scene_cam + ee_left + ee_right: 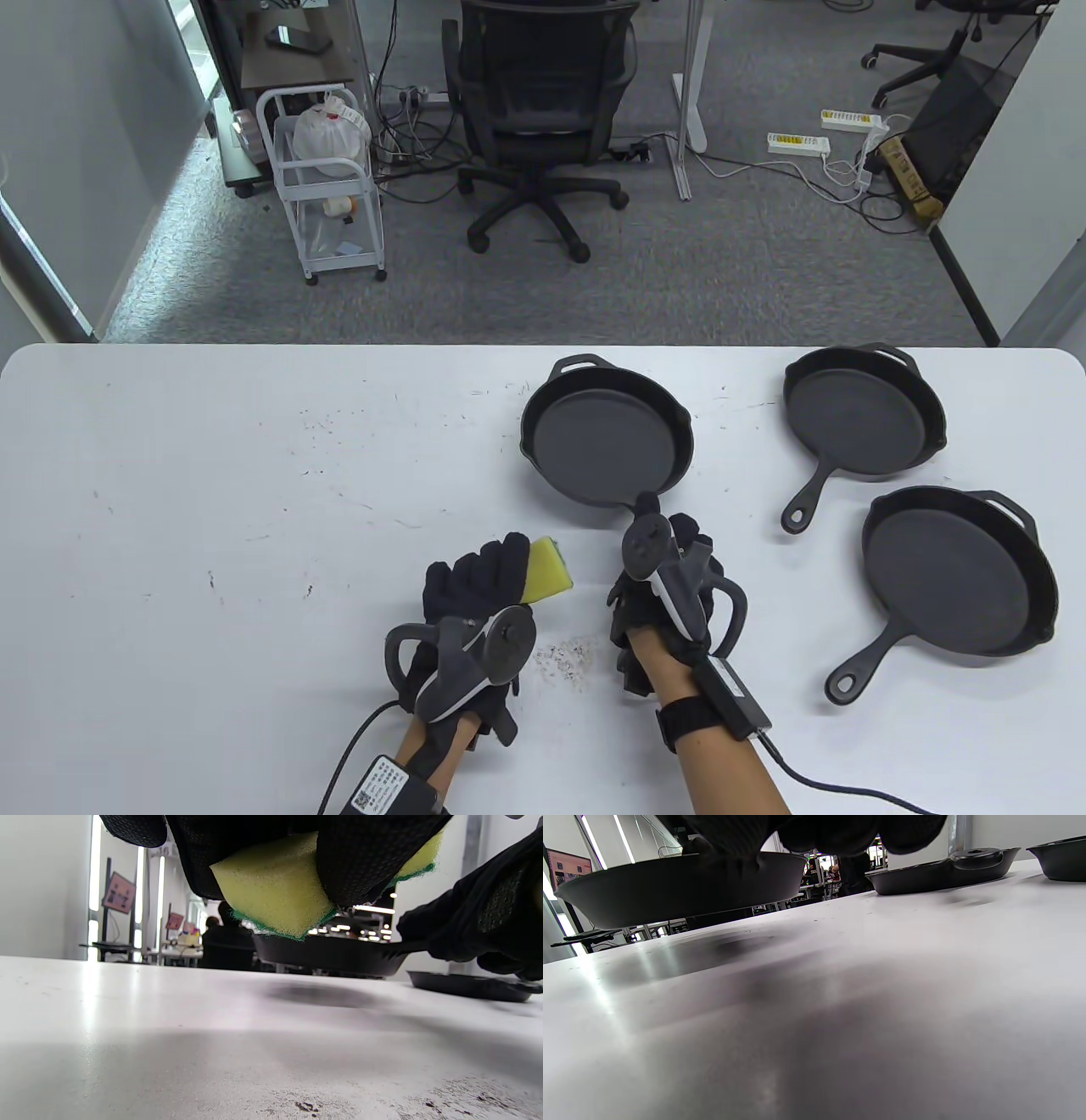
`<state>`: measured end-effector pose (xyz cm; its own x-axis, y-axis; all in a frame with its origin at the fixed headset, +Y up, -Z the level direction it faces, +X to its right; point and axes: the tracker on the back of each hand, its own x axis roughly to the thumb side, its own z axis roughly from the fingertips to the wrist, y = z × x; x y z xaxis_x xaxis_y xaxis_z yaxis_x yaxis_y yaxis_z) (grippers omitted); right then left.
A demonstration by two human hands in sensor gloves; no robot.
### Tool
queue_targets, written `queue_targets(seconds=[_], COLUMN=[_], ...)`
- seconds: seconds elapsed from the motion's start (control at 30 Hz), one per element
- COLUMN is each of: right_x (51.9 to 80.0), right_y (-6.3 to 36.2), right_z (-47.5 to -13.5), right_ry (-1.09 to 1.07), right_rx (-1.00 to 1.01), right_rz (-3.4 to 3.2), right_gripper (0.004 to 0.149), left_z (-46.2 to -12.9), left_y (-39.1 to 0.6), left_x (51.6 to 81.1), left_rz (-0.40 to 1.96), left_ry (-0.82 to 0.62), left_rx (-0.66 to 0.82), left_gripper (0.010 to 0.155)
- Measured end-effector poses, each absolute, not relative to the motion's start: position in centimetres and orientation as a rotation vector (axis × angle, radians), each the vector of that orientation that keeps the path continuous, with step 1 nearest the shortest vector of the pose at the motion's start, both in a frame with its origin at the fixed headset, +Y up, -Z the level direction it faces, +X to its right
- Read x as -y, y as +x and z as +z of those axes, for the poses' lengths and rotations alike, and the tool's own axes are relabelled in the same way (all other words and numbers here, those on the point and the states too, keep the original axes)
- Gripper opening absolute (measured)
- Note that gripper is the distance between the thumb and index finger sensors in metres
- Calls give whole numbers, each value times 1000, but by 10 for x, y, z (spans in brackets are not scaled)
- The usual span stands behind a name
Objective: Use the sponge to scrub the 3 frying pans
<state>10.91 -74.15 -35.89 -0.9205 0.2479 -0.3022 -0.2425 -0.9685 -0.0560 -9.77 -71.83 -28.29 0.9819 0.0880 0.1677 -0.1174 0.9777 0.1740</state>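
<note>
Left hand [475, 594] pinches the sponge [547, 573], soft yellow foam with a green scouring face. Beside it, the right hand [670, 577] grips the handle of the nearest frying pan [607, 437], lifted clear of the table [212, 509]. Step in hand: presenting a pan; next, sponge to its matte cast-iron interior. Two other pans [861, 416] [959, 569] lie beyond that grip.
</note>
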Motion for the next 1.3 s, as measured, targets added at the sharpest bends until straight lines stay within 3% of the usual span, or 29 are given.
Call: queue_targets(seconds=[0.43,0.57,0.63,0.7,0.8,1.0,1.17,1.3], right_x=[755,762,760,750,722,684,685,701], right_y=[90,89,91,97,120,196,261,294], right_z=[-362,-366,-368,-367,-368,-389,-413,-436], right_ry=[-425,-380,-369,-374,-375,-534,-828,-1008], right_rx=[-37,-170,-277,-257,-51,-29,-154,-265], right_rz=[2867,2857,2847,2828,2740,2565,2538,2519], right_gripper=[55,56,60,66,75,82,87,89], left_z=[-281,-281,-281,-281,-281,-281,-280,-280], left_y=[-96,-96,-95,-96,-97,-97,-96,-97], left_x=[718,718,718,717,716,715,715,713], left_rz=[100,102,100,99,103,103,89,77], left_ry=[195,191,191,191,197,205,207,218], left_rx=[158,155,156,157,151,146,146,139], left_gripper=[81,81,81,81,81,81,81,81])
